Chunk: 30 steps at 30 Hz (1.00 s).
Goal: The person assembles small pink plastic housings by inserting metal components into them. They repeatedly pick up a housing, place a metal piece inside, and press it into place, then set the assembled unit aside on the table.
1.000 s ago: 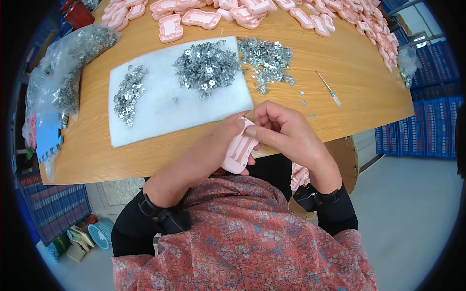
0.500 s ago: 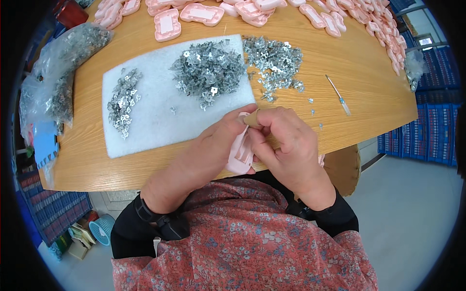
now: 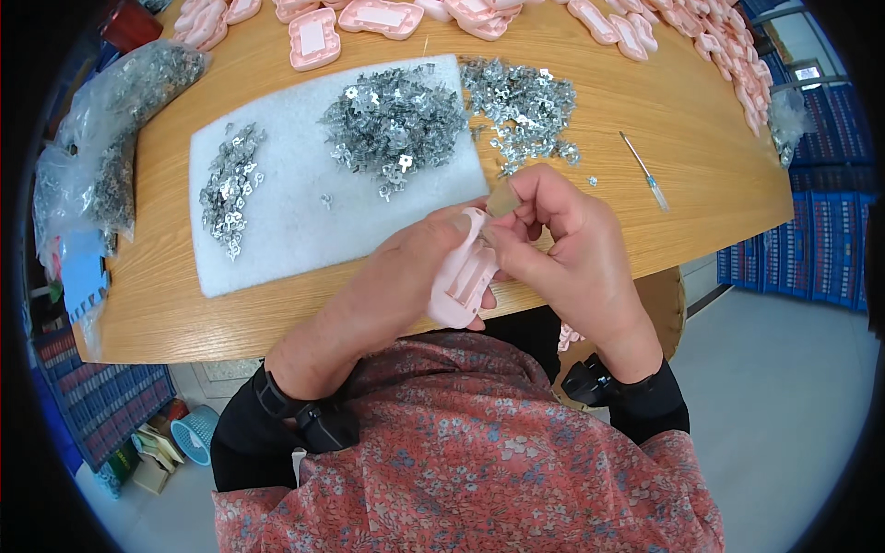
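My left hand (image 3: 396, 267) is wrapped around a pink plastic casing (image 3: 452, 300), its hollow inner side with a slot facing up. The casing is held tilted just in front of the table edge. At its far end my right hand (image 3: 576, 249) is closed in a pinch, with thumb and fingertip close against the rim. A tan finger cover (image 3: 503, 199) sits on the index finger. Whatever lies between the right fingertips is too small to make out. Small metal clips (image 3: 396, 120) are heaped on a white foam mat (image 3: 295, 212) beyond my hands.
More metal clips lie in a pile (image 3: 525, 106) beside the mat and a smaller one (image 3: 232, 184) at its left. A thin screwdriver (image 3: 645, 170) rests at the right. Pink casings (image 3: 380, 18) line the far edge. Clear bags of clips (image 3: 111, 129) stand at the left.
My right hand has moved slightly right, its wrist swinging outward, and its fingers now show more apart from the casing's far end. The left hand keeps its hold on the casing.
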### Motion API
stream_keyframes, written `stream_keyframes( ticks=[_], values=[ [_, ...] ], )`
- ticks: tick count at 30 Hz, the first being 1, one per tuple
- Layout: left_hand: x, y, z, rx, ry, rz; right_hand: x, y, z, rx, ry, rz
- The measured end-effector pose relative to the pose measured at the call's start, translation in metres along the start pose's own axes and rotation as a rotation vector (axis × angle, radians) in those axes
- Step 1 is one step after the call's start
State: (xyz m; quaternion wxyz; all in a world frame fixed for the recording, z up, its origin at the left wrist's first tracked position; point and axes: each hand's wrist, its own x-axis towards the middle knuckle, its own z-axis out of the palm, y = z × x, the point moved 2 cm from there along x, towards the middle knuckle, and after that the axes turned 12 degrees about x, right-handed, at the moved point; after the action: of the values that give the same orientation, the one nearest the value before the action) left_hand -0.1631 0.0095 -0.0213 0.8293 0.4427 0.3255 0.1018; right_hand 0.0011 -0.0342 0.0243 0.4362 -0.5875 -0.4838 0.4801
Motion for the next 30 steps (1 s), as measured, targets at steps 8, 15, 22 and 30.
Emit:
stream_keyframes(
  ticks=[8,15,22,30],
  values=[
    [0.000,0.002,-0.004,-0.171,-0.039,-0.027,-0.004,0.002,0.001,-0.223,0.091,-0.342],
    [0.001,-0.004,0.002,-0.083,0.011,0.016,-0.008,0.008,0.016,-0.437,0.164,-0.496],
    [-0.002,-0.005,0.005,-0.005,0.040,0.018,-0.005,0.002,0.011,-0.480,0.055,-0.406],
    [0.003,-0.012,0.002,-0.026,-0.055,0.043,-0.005,0.003,0.007,-0.316,0.076,-0.261]
  ],
)
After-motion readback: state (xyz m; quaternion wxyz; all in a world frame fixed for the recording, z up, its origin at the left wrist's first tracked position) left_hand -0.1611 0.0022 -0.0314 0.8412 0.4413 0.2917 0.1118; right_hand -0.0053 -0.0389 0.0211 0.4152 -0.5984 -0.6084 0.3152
